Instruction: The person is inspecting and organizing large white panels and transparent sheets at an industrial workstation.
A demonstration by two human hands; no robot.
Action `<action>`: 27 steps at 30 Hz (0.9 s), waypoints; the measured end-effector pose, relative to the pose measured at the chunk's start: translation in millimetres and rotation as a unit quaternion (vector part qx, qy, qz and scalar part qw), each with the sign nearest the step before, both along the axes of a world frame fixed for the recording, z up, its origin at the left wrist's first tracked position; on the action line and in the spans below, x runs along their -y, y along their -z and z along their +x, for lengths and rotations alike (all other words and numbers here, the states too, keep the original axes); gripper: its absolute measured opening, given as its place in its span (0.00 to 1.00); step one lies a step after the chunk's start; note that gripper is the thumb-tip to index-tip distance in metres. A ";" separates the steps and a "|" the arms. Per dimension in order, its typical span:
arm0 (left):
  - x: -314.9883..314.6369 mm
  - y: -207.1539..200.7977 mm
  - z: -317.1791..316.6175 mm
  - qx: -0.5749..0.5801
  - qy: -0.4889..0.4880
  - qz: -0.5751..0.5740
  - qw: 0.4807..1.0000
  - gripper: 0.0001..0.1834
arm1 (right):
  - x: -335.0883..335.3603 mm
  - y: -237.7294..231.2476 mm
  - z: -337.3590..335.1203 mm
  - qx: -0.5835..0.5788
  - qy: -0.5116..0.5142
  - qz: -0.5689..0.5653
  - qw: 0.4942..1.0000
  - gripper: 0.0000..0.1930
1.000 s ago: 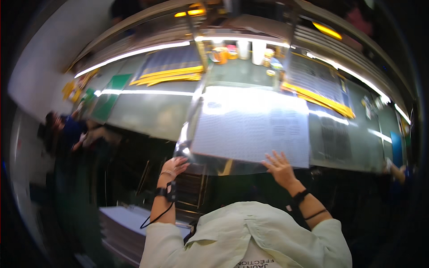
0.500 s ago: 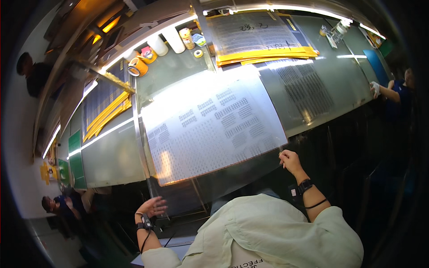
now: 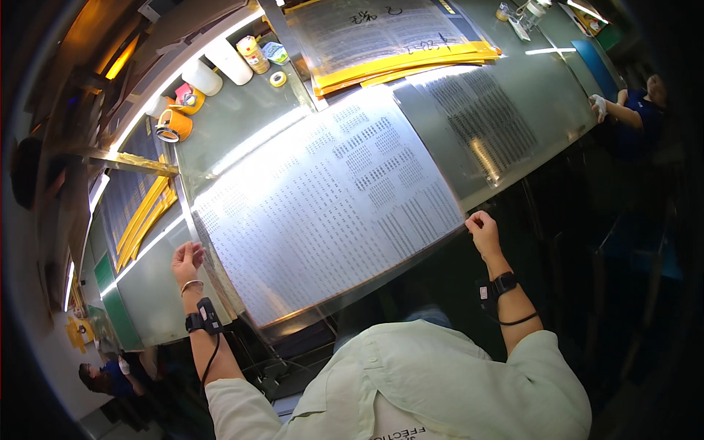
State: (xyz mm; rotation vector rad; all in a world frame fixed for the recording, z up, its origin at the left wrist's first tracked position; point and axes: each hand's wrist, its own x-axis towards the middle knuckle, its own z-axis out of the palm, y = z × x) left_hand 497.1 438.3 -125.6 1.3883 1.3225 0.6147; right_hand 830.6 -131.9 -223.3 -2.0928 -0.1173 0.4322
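A large pale panel (image 3: 315, 242) with rows of small dark marks and a copper-coloured edge lies across the lit glass bench. Clear film (image 3: 352, 288) shows past its near edge. At the panel's right near corner, my right hand (image 3: 482, 233) pinches what looks like the film's corner between thumb and fingers. My left hand (image 3: 188, 262) is raised beside the panel's left edge, its fingers bent together. Whether something thin is held in them is too small to make out. Both wrists carry dark strapped devices with cables.
Yellow-edged film sheets (image 3: 396, 62) are stacked beyond the panel, with more (image 3: 147, 213) at left. Orange tape rolls (image 3: 174, 126), white rolls (image 3: 229, 61) and cans stand at the back. A dark-patterned sheet (image 3: 480, 117) lies right. Co-workers are at far right (image 3: 639, 110) and lower left (image 3: 110, 378).
My left hand has risen from below the panel to its left edge, and its spread fingers have closed. My right hand has moved up slightly to the panel's corner. The view has shifted and turned.
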 end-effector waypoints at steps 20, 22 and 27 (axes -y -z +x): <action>-4.5 -11.9 9.5 0.024 0.006 -0.008 1.000 0.09 | -10.8 -3.3 11.1 -0.075 -0.007 0.057 0.996 0.04; -0.5 -11.7 5.8 0.029 0.000 -0.013 1.000 0.09 | -9.7 -2.8 10.7 -0.087 -0.004 0.063 0.994 0.04; 6.2 -19.4 -2.3 0.052 0.005 0.010 0.999 0.09 | -11.5 -9.6 12.3 -0.107 -0.012 0.064 0.992 0.04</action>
